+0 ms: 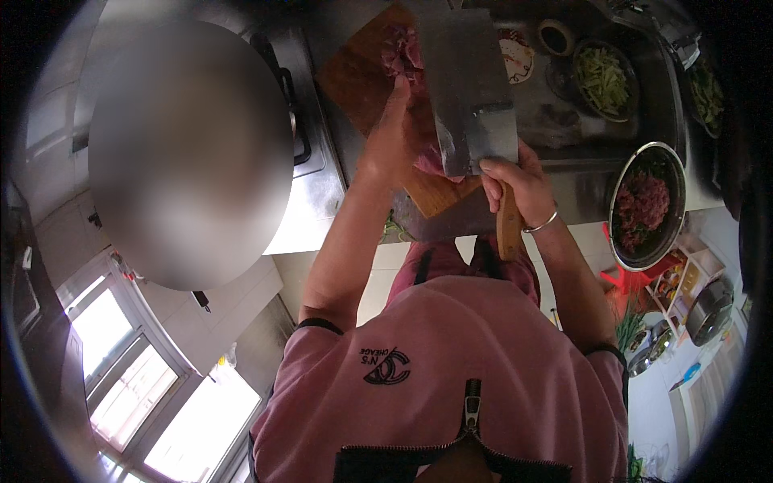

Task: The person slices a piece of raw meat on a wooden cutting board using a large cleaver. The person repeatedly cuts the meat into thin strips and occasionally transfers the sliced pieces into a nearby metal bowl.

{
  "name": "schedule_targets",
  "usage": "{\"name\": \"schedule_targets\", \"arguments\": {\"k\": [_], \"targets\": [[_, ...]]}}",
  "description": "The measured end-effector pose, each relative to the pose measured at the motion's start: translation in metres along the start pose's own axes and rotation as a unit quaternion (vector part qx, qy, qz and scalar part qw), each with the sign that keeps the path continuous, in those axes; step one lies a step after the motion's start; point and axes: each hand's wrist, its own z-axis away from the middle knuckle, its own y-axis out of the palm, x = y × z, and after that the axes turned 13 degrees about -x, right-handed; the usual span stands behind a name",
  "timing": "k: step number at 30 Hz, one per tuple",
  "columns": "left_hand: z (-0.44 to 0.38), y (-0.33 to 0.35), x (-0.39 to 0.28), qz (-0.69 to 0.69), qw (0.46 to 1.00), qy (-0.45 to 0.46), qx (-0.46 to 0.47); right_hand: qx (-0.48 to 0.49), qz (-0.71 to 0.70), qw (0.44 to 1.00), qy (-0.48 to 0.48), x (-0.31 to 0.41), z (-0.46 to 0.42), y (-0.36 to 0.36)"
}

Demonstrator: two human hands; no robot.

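Observation:
My right hand (524, 181) grips a broad steel cleaver (468, 78) by its wooden handle (509, 226). The blade points away from me, over the right part of a wooden cutting board (356, 69). My left hand (391, 136) reaches over the board, a digit touching cut raw red meat (400, 51) near its far end. Whether it grips any meat is unclear, as the other fingers are hidden. Closer to me, another piece of raw meat (427, 162) lies on the board, partly under the blade in this view.
Right of the board, a sink (555, 136) holds a bowl of cut green vegetable (604, 78). A small dark-filled bowl (555, 37) and a stained white dish (516, 57) are near it. A metal bowl of minced meat (643, 199) stands at right. A gas stove (314, 139) adjoins left.

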Motion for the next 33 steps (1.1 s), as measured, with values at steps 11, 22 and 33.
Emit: {"name": "schedule_targets", "arguments": {"k": [11, 22, 33], "targets": [[0.003, -0.030, 0.004, -0.196, 0.961, 0.186, -0.067, -0.015, 0.099, 0.988, -0.118, -0.006, 0.010, -0.031], [0.030, -0.075, 0.039, -0.599, 0.591, 0.539, -0.032, -0.094, 0.198, 0.974, -0.056, -0.027, 0.067, -0.093], [0.002, -0.033, 0.014, -0.803, 0.479, 0.309, 0.172, -0.138, 0.135, 0.981, -0.034, -0.050, 0.087, -0.091]]}}
